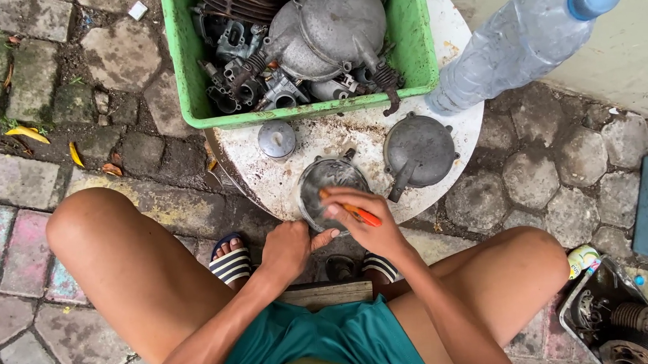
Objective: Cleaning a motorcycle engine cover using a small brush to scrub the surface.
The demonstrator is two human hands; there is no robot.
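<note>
Two hands: both at the lower centre of the frame, meeting at the near edge of the white round table (436, 48).
Left hand (287, 248): curled, fingers pressed together, gripping the near rim of the round metal cover (329, 183) from below-left; thumb pointing right toward the other hand.
Right hand (364, 221): pinching the orange tool (356, 210) between thumb and fingertips, knuckles lying over the cover's lower right edge.
Orange tool: slim, pen-like; long axis running from upper left to lower right, upper-left tip resting on the cover's face, lower-right end sticking out past the fingers.
Round metal cover: dished, grey, lying at the table's near edge, directly above both hands in the frame; nearer the right hand, which overlaps it.
Second grey cover (418, 150): right of the first, apart from it, spout-like arm pointing down-left.
Small round cap (277, 138): upper left of the held cover, apart.
Green crate (181, 56): top centre, full of grey engine parts.
Plastic bottle (518, 43): upper right, tilted, blue cap toward the corner.
</note>
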